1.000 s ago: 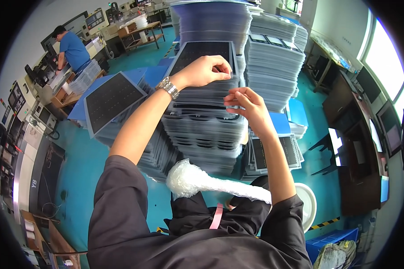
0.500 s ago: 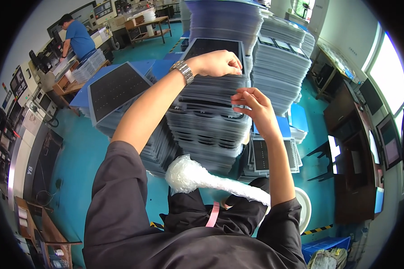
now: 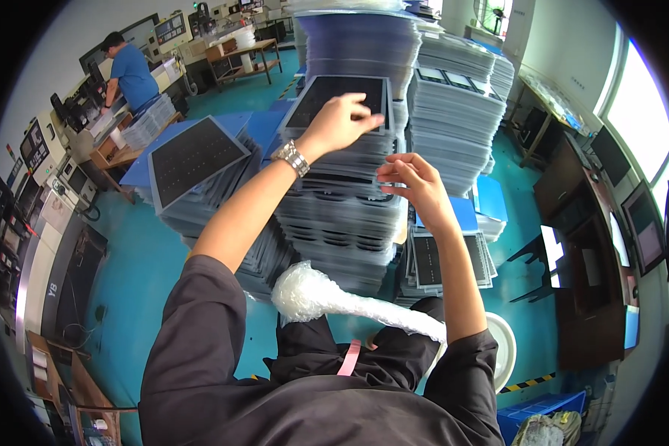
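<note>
A tall stack of flat panels in clear film stands in front of me, a black panel with a pale border on top. Above that panel's right part is my left hand, wearing a metal watch; its fingers are apart, slightly blurred, and nothing shows in them. Lower, by the stack's right side, my right hand has bent, separated fingers and holds nothing I can see. A clump of crumpled clear plastic film with a long twisted tail lies across my lap.
Another stack topped by a black panel stands at left, taller stacks behind at right, and a low panel stack nearer. A white round rim shows beside my right side. A person in blue works at far left.
My left hand has moved left and nearer from the top panel's right edge, its fingers spreading. My right hand has barely shifted. The view has tilted slightly.
</note>
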Demonstrator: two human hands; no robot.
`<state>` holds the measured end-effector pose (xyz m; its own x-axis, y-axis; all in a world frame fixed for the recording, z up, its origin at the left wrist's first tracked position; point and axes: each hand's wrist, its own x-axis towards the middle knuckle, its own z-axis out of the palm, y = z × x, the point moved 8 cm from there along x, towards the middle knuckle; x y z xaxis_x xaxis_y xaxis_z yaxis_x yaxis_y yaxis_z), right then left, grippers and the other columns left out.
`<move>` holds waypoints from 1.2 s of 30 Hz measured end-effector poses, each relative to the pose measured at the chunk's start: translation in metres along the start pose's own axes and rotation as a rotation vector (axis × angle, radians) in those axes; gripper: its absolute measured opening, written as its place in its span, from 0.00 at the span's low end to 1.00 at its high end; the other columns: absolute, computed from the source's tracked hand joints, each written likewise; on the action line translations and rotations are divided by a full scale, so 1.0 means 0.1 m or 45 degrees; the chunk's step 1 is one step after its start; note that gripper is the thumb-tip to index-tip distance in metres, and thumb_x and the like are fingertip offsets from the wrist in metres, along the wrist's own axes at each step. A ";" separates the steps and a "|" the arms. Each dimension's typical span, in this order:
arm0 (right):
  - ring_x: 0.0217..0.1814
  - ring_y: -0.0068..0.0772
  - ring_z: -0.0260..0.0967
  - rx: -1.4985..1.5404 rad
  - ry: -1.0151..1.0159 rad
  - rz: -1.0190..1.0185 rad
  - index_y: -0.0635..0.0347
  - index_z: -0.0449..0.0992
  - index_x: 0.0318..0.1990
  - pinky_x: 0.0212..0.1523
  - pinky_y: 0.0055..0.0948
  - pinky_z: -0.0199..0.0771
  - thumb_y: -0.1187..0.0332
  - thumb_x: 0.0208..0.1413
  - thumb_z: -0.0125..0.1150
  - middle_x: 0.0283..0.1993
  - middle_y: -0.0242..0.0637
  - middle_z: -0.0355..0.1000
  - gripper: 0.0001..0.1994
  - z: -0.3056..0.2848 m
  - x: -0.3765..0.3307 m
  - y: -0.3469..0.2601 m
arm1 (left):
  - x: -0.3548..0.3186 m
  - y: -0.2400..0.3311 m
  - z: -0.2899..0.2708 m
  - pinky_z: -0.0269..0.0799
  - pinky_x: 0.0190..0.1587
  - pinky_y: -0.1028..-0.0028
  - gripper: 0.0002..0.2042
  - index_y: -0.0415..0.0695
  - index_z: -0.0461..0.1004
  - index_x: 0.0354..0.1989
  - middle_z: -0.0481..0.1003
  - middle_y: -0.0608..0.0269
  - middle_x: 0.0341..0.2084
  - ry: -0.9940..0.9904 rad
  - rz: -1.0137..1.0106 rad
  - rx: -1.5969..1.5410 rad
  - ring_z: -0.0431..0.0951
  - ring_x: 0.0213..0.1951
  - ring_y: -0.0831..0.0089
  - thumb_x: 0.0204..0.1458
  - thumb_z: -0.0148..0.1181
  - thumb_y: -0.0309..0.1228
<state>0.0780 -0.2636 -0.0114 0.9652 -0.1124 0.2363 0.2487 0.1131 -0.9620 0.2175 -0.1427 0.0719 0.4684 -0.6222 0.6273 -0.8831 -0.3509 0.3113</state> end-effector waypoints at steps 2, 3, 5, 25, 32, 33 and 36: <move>0.53 0.33 0.78 0.006 0.008 -0.003 0.67 0.73 0.56 0.55 0.32 0.81 0.64 0.74 0.51 0.49 0.44 0.79 0.15 0.00 -0.01 -0.02 | -0.01 0.01 0.04 0.79 0.52 0.68 0.18 0.38 0.85 0.40 0.81 0.44 0.51 0.016 -0.077 -0.078 0.84 0.51 0.57 0.56 0.71 0.43; 0.53 0.33 0.78 0.006 0.008 0.004 0.67 0.73 0.56 0.55 0.32 0.80 0.64 0.74 0.51 0.49 0.44 0.79 0.15 0.01 -0.01 -0.02 | 0.01 0.01 0.03 0.79 0.50 0.67 0.17 0.39 0.85 0.40 0.83 0.47 0.47 -0.024 -0.148 -0.114 0.85 0.48 0.57 0.56 0.71 0.42; 0.53 0.34 0.78 0.049 0.005 0.004 0.67 0.73 0.56 0.55 0.32 0.80 0.64 0.74 0.51 0.49 0.44 0.79 0.15 0.01 0.02 -0.01 | 0.04 0.12 0.02 0.81 0.44 0.65 0.13 0.40 0.84 0.37 0.85 0.53 0.36 0.000 -0.152 -0.073 0.87 0.40 0.58 0.57 0.68 0.39; 0.54 0.32 0.78 0.659 -0.194 -0.174 0.77 0.62 0.64 0.66 0.40 0.79 0.79 0.72 0.45 0.52 0.44 0.74 0.17 0.75 0.01 -0.32 | -0.47 0.04 -1.19 0.84 0.35 0.72 0.13 0.33 0.73 0.44 0.80 0.57 0.33 0.456 -0.438 -0.552 0.83 0.30 0.71 0.69 0.56 0.34; 0.56 0.39 0.78 0.652 -0.064 -0.043 0.70 0.66 0.56 0.56 0.43 0.86 0.77 0.69 0.50 0.52 0.48 0.74 0.11 1.14 0.05 -0.54 | -0.61 0.93 -1.22 0.71 0.19 0.55 0.10 0.42 0.60 0.45 0.77 0.52 0.17 0.744 0.164 0.356 0.79 0.20 0.48 0.70 0.51 0.34; 0.57 0.39 0.78 0.638 -0.074 -0.070 0.70 0.66 0.57 0.55 0.42 0.87 0.76 0.70 0.52 0.52 0.48 0.75 0.12 1.19 0.08 -0.54 | -0.61 0.92 -1.31 0.71 0.18 0.55 0.10 0.42 0.59 0.45 0.77 0.51 0.17 0.718 0.172 0.347 0.79 0.20 0.48 0.70 0.51 0.34; 0.35 0.09 0.69 0.487 -0.106 -0.062 0.64 0.72 0.57 0.23 0.14 0.65 0.70 0.68 0.62 0.45 0.31 0.78 0.14 1.30 -0.01 -0.40 | -0.70 0.96 -1.53 0.72 0.18 0.56 0.10 0.42 0.58 0.43 0.79 0.52 0.20 0.546 0.215 0.685 0.80 0.19 0.49 0.71 0.47 0.35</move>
<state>0.0772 -0.1398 0.0449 0.9509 -0.0481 0.3058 0.2916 0.4711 -0.8325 0.0958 -0.0256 0.1668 0.1771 -0.4071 0.8961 -0.7554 -0.6398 -0.1413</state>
